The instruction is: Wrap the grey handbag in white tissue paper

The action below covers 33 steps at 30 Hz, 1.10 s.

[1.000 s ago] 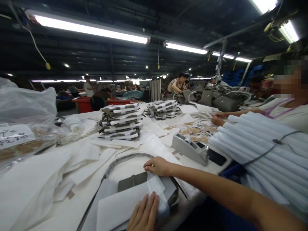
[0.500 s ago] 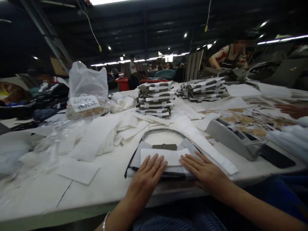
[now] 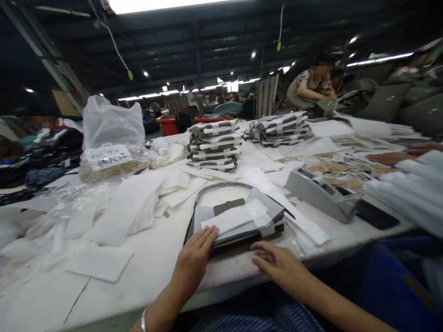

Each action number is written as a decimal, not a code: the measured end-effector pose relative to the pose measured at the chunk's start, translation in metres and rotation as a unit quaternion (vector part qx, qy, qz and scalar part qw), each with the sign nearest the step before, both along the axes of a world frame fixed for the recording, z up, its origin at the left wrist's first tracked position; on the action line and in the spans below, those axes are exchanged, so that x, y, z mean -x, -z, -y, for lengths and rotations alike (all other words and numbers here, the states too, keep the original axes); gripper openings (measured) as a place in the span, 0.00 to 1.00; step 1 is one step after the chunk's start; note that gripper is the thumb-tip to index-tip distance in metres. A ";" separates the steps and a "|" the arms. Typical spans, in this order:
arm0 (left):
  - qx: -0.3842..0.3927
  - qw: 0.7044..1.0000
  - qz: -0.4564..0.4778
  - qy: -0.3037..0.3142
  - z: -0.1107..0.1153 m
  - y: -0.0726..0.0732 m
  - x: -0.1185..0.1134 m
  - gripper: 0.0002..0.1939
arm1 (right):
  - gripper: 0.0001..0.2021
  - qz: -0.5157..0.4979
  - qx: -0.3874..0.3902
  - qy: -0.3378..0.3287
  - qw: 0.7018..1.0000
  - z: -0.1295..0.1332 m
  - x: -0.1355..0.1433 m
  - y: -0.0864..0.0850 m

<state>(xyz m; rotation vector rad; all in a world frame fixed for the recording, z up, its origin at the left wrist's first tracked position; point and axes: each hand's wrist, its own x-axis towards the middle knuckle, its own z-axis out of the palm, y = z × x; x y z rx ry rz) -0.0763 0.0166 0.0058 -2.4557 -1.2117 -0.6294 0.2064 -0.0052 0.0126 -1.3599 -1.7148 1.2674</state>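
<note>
In front of me on the table lies a folded olive-grey handbag (image 3: 228, 206), its curved strap (image 3: 224, 185) looping away behind it. Across its top is a white foam sheet (image 3: 231, 219), with a shiny strip of clear tape (image 3: 260, 213) towards its right end. My left hand (image 3: 197, 256) rests with fingers stretched out on the bag's lower left edge and the sheet. Just off the bag's near edge, my right hand (image 3: 278, 263) hovers by the table's front with fingers loosely bent and apart, nothing visible in them.
A grey tape dispenser (image 3: 321, 193) stands to the right. Two stacks of wrapped bags (image 3: 214, 144) sit behind, with white foam sheets (image 3: 128, 203) spread leftward and a labelled plastic bag (image 3: 112, 138) beyond them. A co-worker's hand (image 3: 387, 158) shows at far right.
My right hand has come off the sheet and drawn back towards the table edge. My left hand has slid to the bag's left corner. The bag is now turned slightly, its right end farther away.
</note>
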 end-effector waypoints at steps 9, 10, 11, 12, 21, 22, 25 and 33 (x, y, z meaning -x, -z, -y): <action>-0.014 0.999 0.002 -0.051 0.005 0.006 0.001 0.32 | 0.15 -0.379 0.131 0.138 0.905 0.001 0.050 -0.010; -0.030 0.997 0.012 -0.068 0.005 0.009 0.001 0.33 | 0.15 -0.393 0.122 0.139 0.901 0.000 0.056 -0.012; -0.046 0.995 0.025 -0.087 0.005 0.012 0.001 0.33 | 0.15 -0.405 0.112 0.134 0.898 -0.002 0.062 -0.014; -0.062 0.992 0.040 -0.104 0.004 0.015 0.001 0.33 | 0.15 -0.411 0.100 0.126 0.897 -0.004 0.066 -0.017; -0.114 0.980 0.091 -0.137 -0.001 0.020 -0.003 0.28 | 0.14 0.080 -0.284 0.025 0.955 -0.072 -0.039 -0.011; -0.115 0.979 0.095 -0.136 -0.001 0.021 -0.004 0.27 | 0.15 0.150 -0.309 0.040 0.938 -0.083 -0.062 -0.007; -0.118 0.975 0.116 -0.146 -0.003 0.021 -0.007 0.26 | 0.19 0.272 -0.310 0.027 0.911 -0.115 -0.117 0.005; -0.126 0.970 0.134 -0.156 -0.005 0.023 -0.012 0.26 | 0.09 0.266 -0.281 -0.021 0.922 -0.146 -0.139 0.017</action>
